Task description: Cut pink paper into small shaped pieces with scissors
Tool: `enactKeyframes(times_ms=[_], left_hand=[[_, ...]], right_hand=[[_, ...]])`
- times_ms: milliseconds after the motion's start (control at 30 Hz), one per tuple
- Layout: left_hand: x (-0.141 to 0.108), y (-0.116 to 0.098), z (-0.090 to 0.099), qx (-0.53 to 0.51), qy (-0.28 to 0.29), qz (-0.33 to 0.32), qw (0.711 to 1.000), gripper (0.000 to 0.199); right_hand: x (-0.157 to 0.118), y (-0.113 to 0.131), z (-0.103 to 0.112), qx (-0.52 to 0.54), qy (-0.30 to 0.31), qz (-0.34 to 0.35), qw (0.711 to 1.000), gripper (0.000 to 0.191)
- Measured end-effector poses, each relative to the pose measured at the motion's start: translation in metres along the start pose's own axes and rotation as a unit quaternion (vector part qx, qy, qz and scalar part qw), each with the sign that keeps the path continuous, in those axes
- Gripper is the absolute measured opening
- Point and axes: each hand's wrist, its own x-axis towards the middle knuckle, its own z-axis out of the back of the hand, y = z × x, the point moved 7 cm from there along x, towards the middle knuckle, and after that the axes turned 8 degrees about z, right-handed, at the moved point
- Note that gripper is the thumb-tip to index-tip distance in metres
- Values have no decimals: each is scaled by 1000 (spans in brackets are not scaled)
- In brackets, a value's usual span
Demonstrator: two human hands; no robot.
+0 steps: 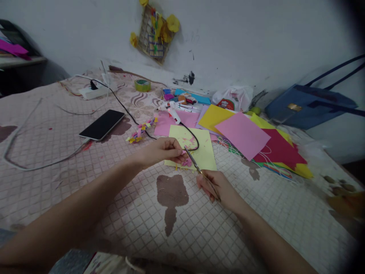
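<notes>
Between the two hands, the scissors (199,169) run blade-first toward a small pink paper scrap (185,159); right hand (218,187) is closed around the scissor handles; left hand (159,151) pinches the scrap with its fingertips. Under that pinch lies a pale yellow sheet (205,152); beyond it, a glue gun (171,109) and a pink sheet (242,135); a phone (102,124) lies well to the left.

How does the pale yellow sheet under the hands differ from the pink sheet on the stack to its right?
The pale yellow sheet lies flat on the quilted cover, with a black cord and pink scraps on it; the pink sheet tops a stack of coloured papers, bare. The left hand overlaps the yellow one; nothing touches the pink. Both are square-cut craft paper.
</notes>
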Motion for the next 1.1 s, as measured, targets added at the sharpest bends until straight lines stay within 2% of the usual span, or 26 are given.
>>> enactKeyframes(times_ms=[133, 200, 233, 300, 367, 467, 567, 800, 1000, 1100], left_hand=[[-1, -2, 12, 81, -34, 17, 996, 14], [-1, -4, 27, 186, -94, 14, 978, 14], [-1, -4, 35, 255, -128, 11, 958, 14], [-1, -6, 48, 390, -192, -3, 900, 14], [-1, -6, 53, 474, -229, -22, 850, 14], [3, 0, 52, 522, -228, -28, 822, 14], [3, 2, 51, 543, -229, -28, 807, 14], [1, 3, 48, 566, -202, -24, 799, 17], [-9, -5, 53, 576, -276, 0, 769, 16], [-11, -14, 45, 564, -297, -41, 769, 11]], right_hand=[[2, -7, 5, 27, -29, -4, 999, 38], [4, -11, 7, 41, -43, -10, 998, 39], [5, -12, 9, 45, -47, -11, 998, 40], [5, -13, 10, 50, -50, -13, 997, 41], [6, -13, 10, 52, -49, -17, 997, 40], [6, -12, 10, 49, -49, -20, 997, 40], [6, -11, 9, 49, -52, -20, 997, 39], [6, -12, 10, 51, -53, -18, 997, 39], [6, -12, 11, 51, -59, -12, 997, 41], [7, -13, 13, 71, -76, -12, 994, 41]])
